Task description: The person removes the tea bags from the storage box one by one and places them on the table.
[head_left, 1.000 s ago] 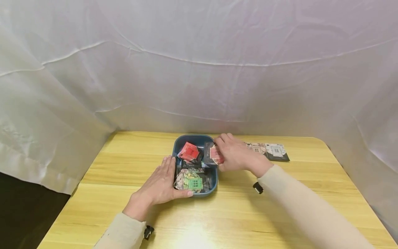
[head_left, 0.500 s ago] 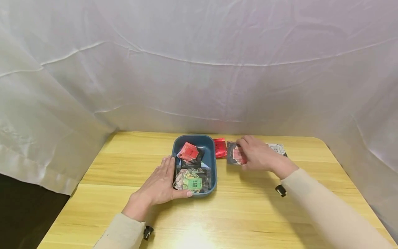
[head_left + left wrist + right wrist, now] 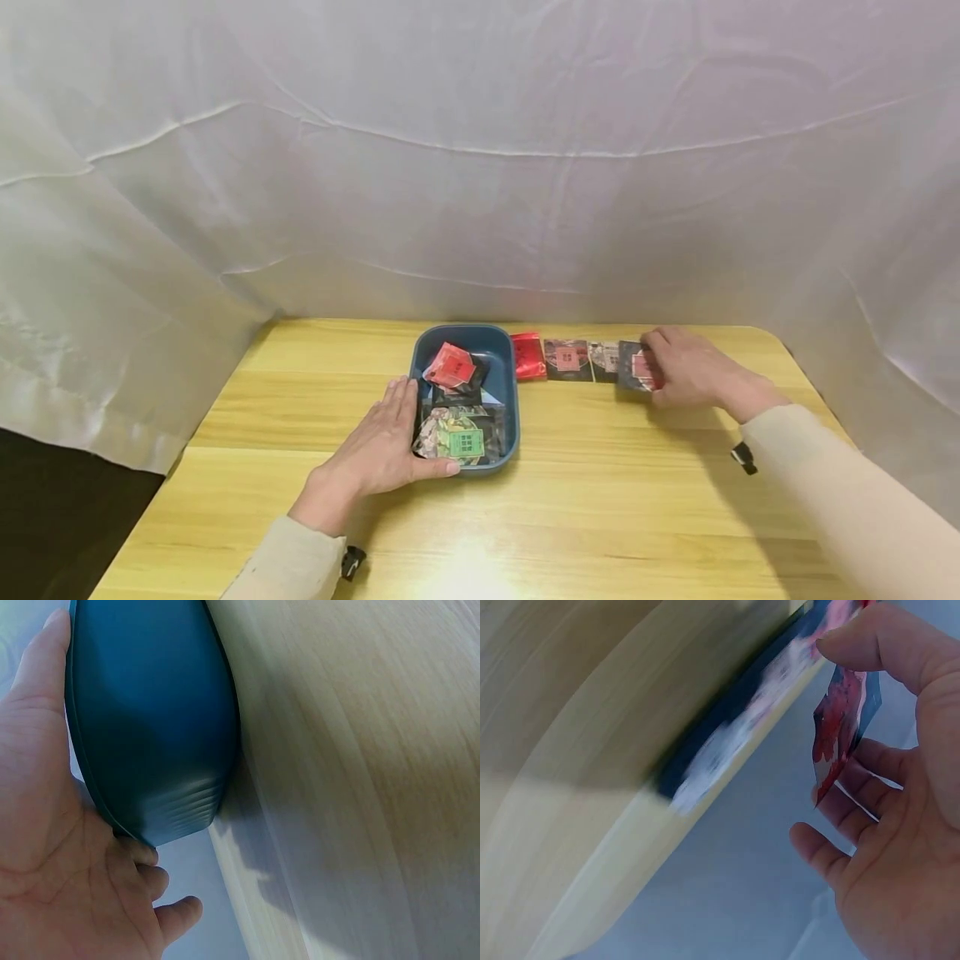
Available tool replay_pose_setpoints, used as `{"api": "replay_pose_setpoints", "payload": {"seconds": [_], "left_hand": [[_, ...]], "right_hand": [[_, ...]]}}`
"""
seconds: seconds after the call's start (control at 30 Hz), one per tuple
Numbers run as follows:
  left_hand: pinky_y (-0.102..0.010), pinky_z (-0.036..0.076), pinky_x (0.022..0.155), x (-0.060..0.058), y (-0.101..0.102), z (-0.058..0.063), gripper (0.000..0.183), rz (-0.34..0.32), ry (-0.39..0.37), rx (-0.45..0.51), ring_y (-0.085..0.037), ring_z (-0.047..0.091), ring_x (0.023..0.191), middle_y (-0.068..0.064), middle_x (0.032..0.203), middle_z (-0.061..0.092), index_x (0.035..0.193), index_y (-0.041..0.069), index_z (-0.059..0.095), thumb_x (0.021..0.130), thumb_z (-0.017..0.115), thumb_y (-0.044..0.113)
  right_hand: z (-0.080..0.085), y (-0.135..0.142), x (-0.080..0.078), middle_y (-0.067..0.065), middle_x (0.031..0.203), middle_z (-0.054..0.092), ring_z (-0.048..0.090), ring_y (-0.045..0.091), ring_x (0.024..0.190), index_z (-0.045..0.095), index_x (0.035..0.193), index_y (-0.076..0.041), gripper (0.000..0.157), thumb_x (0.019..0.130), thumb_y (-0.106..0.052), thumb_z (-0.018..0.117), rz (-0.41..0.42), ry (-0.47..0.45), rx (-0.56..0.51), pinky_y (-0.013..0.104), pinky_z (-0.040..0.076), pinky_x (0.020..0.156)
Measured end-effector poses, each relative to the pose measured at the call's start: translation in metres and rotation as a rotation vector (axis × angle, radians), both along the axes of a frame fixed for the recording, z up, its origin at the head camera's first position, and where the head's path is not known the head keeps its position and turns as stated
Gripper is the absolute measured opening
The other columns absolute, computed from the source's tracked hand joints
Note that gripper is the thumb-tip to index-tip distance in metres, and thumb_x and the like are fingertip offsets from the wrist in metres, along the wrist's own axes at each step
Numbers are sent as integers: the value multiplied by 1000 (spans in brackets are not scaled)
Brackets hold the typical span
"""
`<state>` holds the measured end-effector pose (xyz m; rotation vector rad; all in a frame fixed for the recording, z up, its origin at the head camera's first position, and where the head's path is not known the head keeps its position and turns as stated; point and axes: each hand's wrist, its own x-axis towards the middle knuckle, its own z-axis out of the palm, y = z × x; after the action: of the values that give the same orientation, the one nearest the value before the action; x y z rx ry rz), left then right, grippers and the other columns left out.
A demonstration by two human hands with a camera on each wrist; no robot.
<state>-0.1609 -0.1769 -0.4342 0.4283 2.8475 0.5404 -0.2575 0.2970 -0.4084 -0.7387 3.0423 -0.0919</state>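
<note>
My right hand [image 3: 693, 371] pinches a dark sachet with a red label [image 3: 636, 367] between thumb and fingers. It hovers over the right part of a row of flat sachets, covering some of them. In the right wrist view the held sachet [image 3: 841, 720] tilts near the fingers, above a blurred white-and-dark sachet [image 3: 716, 754] on the table. My left hand [image 3: 375, 450] lies along the left side of a blue bin [image 3: 514, 417], fingers straight on the rim and thumb across the front corner. Inside are a red sachet [image 3: 452, 364], a green-labelled sachet [image 3: 461, 443] and darker ones.
Right of the bin, along the table's back edge, lie a shiny red sachet [image 3: 528, 357], a floral one with a red label [image 3: 567, 360] and a pale floral one [image 3: 603, 358]. A pale cloth [image 3: 480, 208] hangs behind the wooden table [image 3: 600, 500].
My right hand has carried the dark red-labelled sachet from the bin's right rim rightward along the row, uncovering the left sachets. The left hand has stayed on the bin.
</note>
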Motion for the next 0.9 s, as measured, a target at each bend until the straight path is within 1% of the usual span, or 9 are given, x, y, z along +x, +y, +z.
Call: {"api": "replay_pose_setpoints", "payload": {"seconds": [0.2,0.33,0.43,0.57,0.63,0.73,0.9], "left_hand": [[-57,19,132,0,0,0,143,2,3,2,-39,5,164,-24,176,5,168,-3,7,76,68,88],[-56,18,132,-1,0,0,142,5,2,1,-40,5,164,-24,176,5,168,-3,7,77,69,87],[-56,18,132,-1,1,0,141,7,1,-1,-39,5,164,-24,176,5,168,-3,7,77,71,85],[-57,19,132,-1,0,1,141,3,8,-1,-41,6,164,-26,175,7,167,-4,8,77,72,84],[-57,19,132,-1,1,2,141,2,6,-6,-40,5,164,-25,176,6,167,-3,7,77,71,84],[-57,19,132,-1,1,2,142,2,1,-11,-40,5,164,-25,176,5,167,-3,7,77,70,86],[-56,19,132,0,1,2,143,1,1,-16,-39,5,164,-24,176,5,168,-3,6,76,68,88]], "right_hand": [[-5,48,-11,31,129,58,58,48,116,51,138,9,92,65,-32,90,-52,-12,47,66,52,98],[-9,75,-18,32,127,59,58,50,116,51,138,10,94,66,-35,92,-84,-9,112,67,51,98],[-9,90,-23,34,128,58,57,53,117,51,136,11,94,66,-35,94,-114,-24,128,70,49,100],[-8,103,-24,37,131,55,52,57,120,50,135,12,95,65,-32,95,-158,-82,105,76,42,104],[-7,108,-24,36,130,55,51,57,121,50,134,10,91,65,-30,94,-172,-102,102,78,41,105],[-6,111,-22,33,126,56,50,58,121,51,133,9,87,65,-27,94,-183,-121,103,80,38,106],[-7,111,-22,26,120,59,51,56,121,54,130,6,82,64,-25,92,-189,-130,125,80,37,107]]}}
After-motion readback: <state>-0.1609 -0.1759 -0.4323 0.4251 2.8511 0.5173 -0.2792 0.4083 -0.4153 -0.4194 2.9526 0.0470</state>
